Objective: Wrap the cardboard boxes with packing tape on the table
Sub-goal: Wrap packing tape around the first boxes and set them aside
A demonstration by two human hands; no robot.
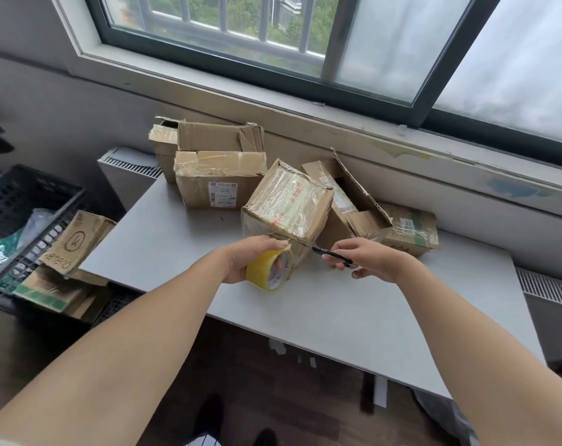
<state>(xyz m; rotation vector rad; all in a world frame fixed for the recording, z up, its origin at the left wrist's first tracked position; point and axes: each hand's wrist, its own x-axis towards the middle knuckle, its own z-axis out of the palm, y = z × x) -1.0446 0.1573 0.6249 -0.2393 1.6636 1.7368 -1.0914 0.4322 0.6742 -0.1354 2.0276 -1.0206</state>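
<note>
Head view, frame centre: the left hand (246,257) grips a yellow roll of packing tape (266,274) low over the grey tabletop (337,304). The right hand (374,260) is curled round black scissors (332,253), whose tips point at the roll. Just behind stands a tape-covered brown cardboard box (287,204). Further worn cardboard boxes (220,181) crowd the table's far edge, upper centre, beneath the window (241,43).
</note>
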